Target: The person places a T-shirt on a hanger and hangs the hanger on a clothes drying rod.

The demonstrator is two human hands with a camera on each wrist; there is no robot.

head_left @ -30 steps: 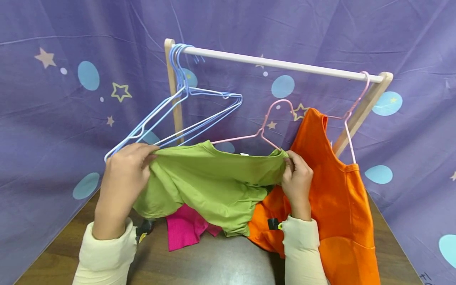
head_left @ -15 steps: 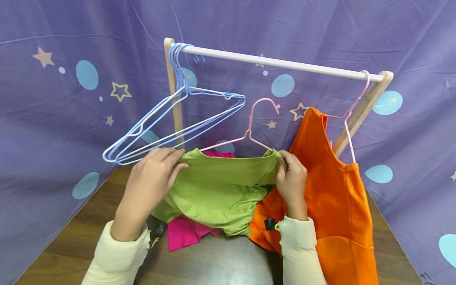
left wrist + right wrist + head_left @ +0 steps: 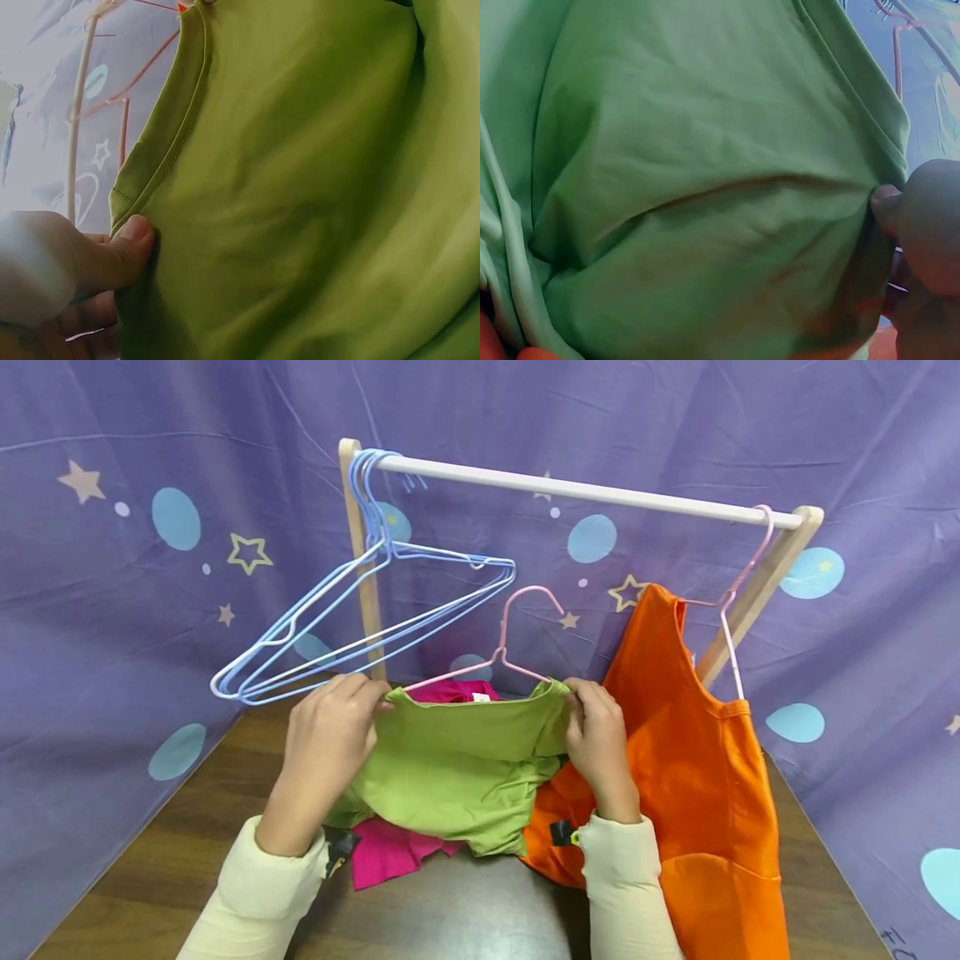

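A green shirt [image 3: 450, 760] hangs between my two hands, its neckline stretched across the top. My left hand [image 3: 326, 747] pinches the shirt at its left shoulder, thumb in front in the left wrist view. At the other shoulder, my right hand [image 3: 598, 739] pinches the cloth the same way. Inside the neckline sits a pink hanger [image 3: 501, 652], its hook rising free above the shirt and apart from the rail. The hanger's outer ends are hidden in the cloth. Folds of the green cloth [image 3: 705, 150] fill most of the right wrist view.
Several blue and white hangers [image 3: 300, 627] hang at the left of the rack's white rail [image 3: 570, 489]. On the right, an orange dress [image 3: 705, 793] hangs from another pink hanger [image 3: 731, 593]. A magenta garment [image 3: 386, 856] lies on the wooden table [image 3: 480, 918] behind the shirt.
My left hand has moved right and slightly down, off the blue hangers' corner to the shirt's shoulder near the neckline. The right hand, shirt and pink hanger have shifted left; the hanger's hook has turned.
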